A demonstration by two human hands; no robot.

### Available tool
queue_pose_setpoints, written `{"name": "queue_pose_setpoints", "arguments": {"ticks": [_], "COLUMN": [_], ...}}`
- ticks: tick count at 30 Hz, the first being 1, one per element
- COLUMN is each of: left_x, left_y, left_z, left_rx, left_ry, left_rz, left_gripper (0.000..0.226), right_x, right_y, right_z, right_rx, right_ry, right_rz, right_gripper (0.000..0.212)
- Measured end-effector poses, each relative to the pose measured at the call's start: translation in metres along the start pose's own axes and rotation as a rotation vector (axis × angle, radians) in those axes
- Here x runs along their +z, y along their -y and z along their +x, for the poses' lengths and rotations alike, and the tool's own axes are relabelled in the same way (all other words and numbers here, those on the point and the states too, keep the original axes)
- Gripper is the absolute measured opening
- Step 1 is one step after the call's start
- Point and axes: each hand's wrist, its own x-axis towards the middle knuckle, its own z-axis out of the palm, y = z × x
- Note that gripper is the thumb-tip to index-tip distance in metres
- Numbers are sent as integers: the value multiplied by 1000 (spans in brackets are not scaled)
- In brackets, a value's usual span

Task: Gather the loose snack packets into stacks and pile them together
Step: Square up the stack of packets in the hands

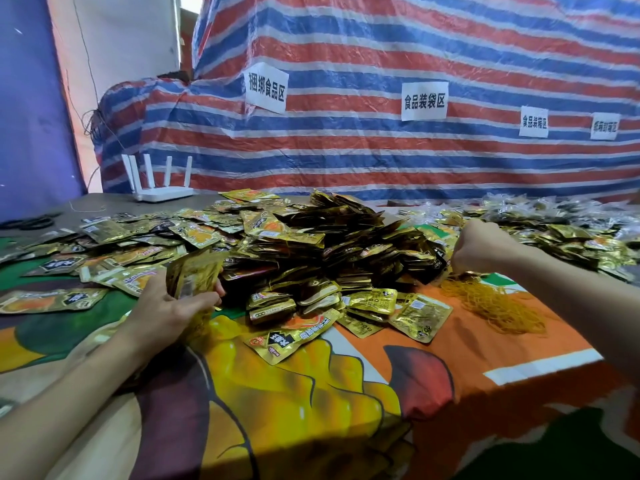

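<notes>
The left hand (169, 306) has its grip closed round an upright stack of packets (194, 275) (gold ones); the right hand (481, 247) curls over rubber bands (498, 303), its grip impossible to tell.

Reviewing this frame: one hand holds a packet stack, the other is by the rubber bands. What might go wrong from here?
1. Only the left hand grips the upright stack of gold foil packets; the slick foil could fan out or slip.
2. The tall heap of gold packets slopes right beside that stack; a nudge might send packets sliding.
3. The right hand curls over the tangled yellow rubber bands; it may drag up several at once.
</notes>
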Motion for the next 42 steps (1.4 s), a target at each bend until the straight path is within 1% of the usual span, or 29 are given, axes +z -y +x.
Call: {"name": "queue_pose_setpoints", "arguments": {"ticks": [4, 8, 10, 12, 15, 19, 20, 22, 24, 26, 27, 29, 32, 34, 35, 36, 38, 40, 42], "left_x": [-1, -3, -3, -3, -3, -1, 0, 1, 0, -3, -5, -8, -11, -12, -13, -14, -15, -16, -18], "left_y": [1, 4, 3, 3, 4, 3, 1, -2, -3, -4, -5, -10, -16, -18, -18, -18, -17, -16, -16], "left_z": [1, 2, 2, 3, 3, 2, 2, 2, 3, 3, 3, 3, 3, 3, 3, 3, 2, 3, 5], "left_rx": [11, 1, 4, 11, 4, -22, -35, -63, -112, -208, -263, -333, -369, -424, -452, -471, -492, -490, -472], "left_ry": [-2, 4, 5, 11, 14, 2, -9, -39, -54, -30, -5, 44, 74, 43, 12, -18, -76, -117, -91], "left_rz": [-16, -14, -1, 15, 13, -32, -61, -145, -255, -392, -460, -576, -656, -654, -647, -630, -589, -574, -605], "left_gripper": [30, 33, 33, 31, 17, 11, 11, 15, 22, 32, 37, 40, 40, 41, 39, 39, 40, 29, 22], "right_x": [-5, -5, -5, -4, -2, 1, 2, -1, -4, -4, -1, 9, 30, 45, 54, 61, 76, 87, 97], "right_y": [9, 20, 24, 24, 19, 17, 21, 35, 60, 90, 106, 140, 190, 218, 230, 241, 256, 263, 263], "right_z": [3, 4, 5, 7, 7, 3, 2, -1, -9, -24, -31, -46, -63, -71, -74, -76, -76, -75, -72], "right_rx": [-43, -95, -95, -75, -22, -19, -43, -133, -258, -347, -384, -451, -504, -498, -490, -477, -447, -411, -379], "right_ry": [-23, -89, -108, -89, -111, -137, -149, -98, 30, 150, 195, 274, 422, 552, 581, 568, 491, 454, 451], "right_rz": [-10, -69, -114, -146, -197, -201, -180, -48, 159, 344, 425, 586, 828, 991, 1052, 1097, 1178, 1266, 1322], "right_gripper": [14, 13, 14, 12, 7, 4, 7, 9, 10, 11, 9, 3, 4, 10, 13, 14, 12, 10, 9]}}
